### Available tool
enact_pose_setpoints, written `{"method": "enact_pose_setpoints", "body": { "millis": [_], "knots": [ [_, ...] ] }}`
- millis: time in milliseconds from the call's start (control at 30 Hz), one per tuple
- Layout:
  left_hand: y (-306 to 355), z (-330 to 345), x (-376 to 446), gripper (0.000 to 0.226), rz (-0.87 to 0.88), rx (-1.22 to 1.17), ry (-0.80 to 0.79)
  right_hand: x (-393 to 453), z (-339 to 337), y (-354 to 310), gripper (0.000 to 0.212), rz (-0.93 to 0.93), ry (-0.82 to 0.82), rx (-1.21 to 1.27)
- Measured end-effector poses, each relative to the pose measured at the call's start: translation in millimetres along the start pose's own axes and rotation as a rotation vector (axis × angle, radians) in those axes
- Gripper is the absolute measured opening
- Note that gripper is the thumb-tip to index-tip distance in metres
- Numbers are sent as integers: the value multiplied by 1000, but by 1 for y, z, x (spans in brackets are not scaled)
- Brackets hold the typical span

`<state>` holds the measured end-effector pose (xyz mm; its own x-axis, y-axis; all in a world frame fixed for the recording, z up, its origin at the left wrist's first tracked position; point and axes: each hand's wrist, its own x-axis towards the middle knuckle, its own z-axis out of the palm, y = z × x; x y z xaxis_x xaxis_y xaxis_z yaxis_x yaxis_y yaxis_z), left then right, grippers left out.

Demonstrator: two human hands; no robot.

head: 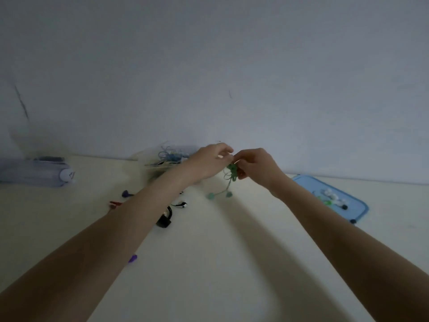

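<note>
Both my hands meet above the far middle of the pale table. My left hand and my right hand pinch the bunched top of a green cord between their fingertips. The cord hangs down in loops, and its two round green ends dangle just over the table. How the fingers lie on the cord is blurred.
A clear tray of tangled blue cords sits behind my left hand. A blue tray with small white and green pieces lies at the right. Black, red and purple bits are scattered left of centre. A grey ribbed cylinder lies at far left by the wall.
</note>
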<state>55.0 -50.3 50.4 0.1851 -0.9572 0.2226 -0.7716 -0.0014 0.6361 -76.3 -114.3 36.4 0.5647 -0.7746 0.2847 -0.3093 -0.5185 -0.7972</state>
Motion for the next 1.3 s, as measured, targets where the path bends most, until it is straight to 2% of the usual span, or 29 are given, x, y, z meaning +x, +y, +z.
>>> {"method": "enact_pose_setpoints", "body": {
  "millis": [100, 167, 267, 400, 633, 700, 767, 833, 900, 967, 1100, 1300],
  "knots": [
    [10, 33, 6, 51, -121, -189, -85, -8, -35, 11, 31, 67, 82, 166],
    [13, 53, 6, 56, -163, -339, -155, -14, -55, 18, 29, 117, 80, 256],
    [26, 81, 1, 39, -86, -571, -279, -26, -79, 28, 28, 177, 71, 412],
    [46, 104, -1, 16, -95, -699, -276, -35, -96, 46, 26, 278, 103, 489],
    [47, 108, 0, 26, -208, -558, -185, -38, -98, 68, 23, 412, -45, 223],
    [45, 108, 1, 25, -238, -576, -171, -35, -101, 72, 21, 404, -25, 66],
    [43, 111, 5, 23, -264, -622, -147, -33, -106, 76, 18, 345, 7, -206],
    [41, 116, 11, 24, -289, -678, -92, -36, -112, 75, 15, 294, -23, -480],
    [38, 120, 17, 26, -310, -728, -34, -42, -117, 73, 12, 298, -86, -628],
    [35, 124, 21, 27, -293, -679, -16, -45, -118, 74, 11, 305, -132, -731],
    [26, 120, 19, 28, -213, -385, -42, -44, -115, 81, 18, 314, -183, -843],
    [17, 101, 5, 31, -45, -110, 8, -40, -111, 79, 21, 286, -166, -827]
  ]
}}
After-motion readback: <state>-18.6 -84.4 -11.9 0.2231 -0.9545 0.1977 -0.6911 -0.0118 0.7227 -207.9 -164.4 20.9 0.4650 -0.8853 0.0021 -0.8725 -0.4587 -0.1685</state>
